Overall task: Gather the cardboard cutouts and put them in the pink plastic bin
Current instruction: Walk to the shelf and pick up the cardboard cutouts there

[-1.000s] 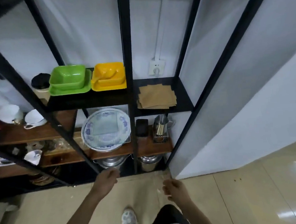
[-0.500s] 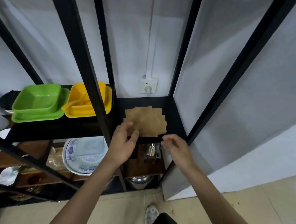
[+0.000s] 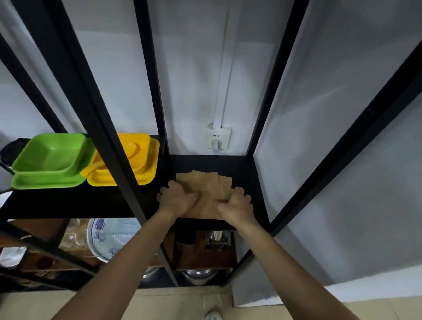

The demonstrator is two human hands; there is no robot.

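Note:
A loose stack of brown cardboard cutouts (image 3: 205,184) lies on the black shelf (image 3: 245,172) in the rack's right bay. My left hand (image 3: 176,198) presses on the stack's left side, fingers curled over its edge. My right hand (image 3: 235,203) grips the stack's right front corner. Both hands cover the near part of the stack. No pink plastic bin is in view.
Green dishes (image 3: 50,161) and yellow dishes (image 3: 130,163) sit on the shelf to the left. A black upright post (image 3: 115,166) stands between them and my left arm. A wall socket (image 3: 218,139) is behind the stack. Plates and pots fill the lower shelves.
Both hands have risen from near the floor to the shelf and closed on the cardboard stack. The camera has moved closer to the rack.

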